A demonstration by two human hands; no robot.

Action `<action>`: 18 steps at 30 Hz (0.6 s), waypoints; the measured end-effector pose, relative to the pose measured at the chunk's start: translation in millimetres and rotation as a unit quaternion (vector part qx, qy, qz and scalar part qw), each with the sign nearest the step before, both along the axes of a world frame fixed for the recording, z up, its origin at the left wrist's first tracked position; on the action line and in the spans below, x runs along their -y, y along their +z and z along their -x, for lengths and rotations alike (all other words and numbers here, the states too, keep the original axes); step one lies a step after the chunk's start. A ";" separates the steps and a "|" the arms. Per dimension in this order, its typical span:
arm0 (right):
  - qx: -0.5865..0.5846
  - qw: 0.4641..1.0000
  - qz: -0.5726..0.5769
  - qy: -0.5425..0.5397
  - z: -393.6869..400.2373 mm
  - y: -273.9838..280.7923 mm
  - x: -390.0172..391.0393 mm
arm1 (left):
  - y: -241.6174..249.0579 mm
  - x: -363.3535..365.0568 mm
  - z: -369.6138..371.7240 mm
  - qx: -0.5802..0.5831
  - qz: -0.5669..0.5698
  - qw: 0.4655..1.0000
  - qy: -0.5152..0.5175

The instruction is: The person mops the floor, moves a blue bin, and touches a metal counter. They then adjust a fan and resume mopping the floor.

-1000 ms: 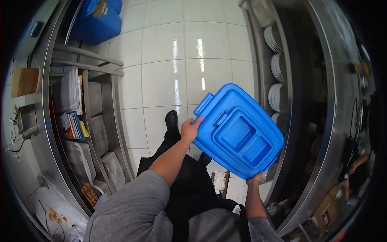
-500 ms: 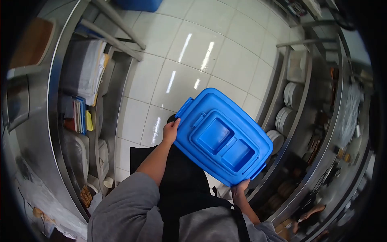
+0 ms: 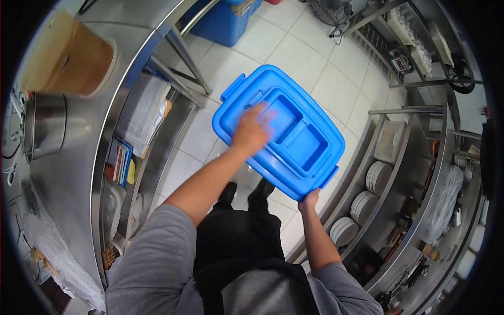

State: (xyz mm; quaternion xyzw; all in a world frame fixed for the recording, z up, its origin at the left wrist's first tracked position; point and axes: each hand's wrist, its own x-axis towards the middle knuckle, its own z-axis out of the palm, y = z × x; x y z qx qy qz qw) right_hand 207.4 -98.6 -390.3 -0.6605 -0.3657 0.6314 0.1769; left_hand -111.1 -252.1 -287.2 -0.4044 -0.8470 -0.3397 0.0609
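A large blue plastic lid (image 3: 328,115) is held up in front of me, above the tiled floor. It has two rectangular recesses in its middle and a clip at each end. My right hand (image 3: 310,199) grips its near right corner, the thumb at the rim and the other fingers mostly hidden beneath. Over the left part of the lid, beside the larger recess, is my left hand (image 3: 252,131), its fingers smeared by motion. Whatever lies under the lid is hidden from this angle.
On the left runs a steel counter (image 3: 79,194) bearing a brown tub (image 3: 68,55) and a metal pot (image 3: 47,126). A blue bin (image 3: 223,23) stands on the floor ahead. Shelves on the right hold stacked white plates (image 3: 365,207). A fan (image 3: 329,10) is at the back.
My left hand has left the lid's left edge and moved in over its top. The lid sits higher and further left in view; my right hand keeps its corner. The view has shifted.
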 end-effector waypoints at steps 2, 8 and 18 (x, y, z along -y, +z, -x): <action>-0.119 0.992 0.002 0.037 46.3 -27.9 -2.9 | 8.7 -37.3 -1.2 0.015 0.054 0.998 -0.025; -0.112 0.984 0.101 0.094 190.7 18.4 -57.9 | -2.6 -87.9 89.7 0.034 0.116 0.986 0.116; 0.000 0.556 -0.527 0.643 338.2 131.5 -231.2 | -16.1 -131.6 145.3 -0.003 0.066 0.976 0.208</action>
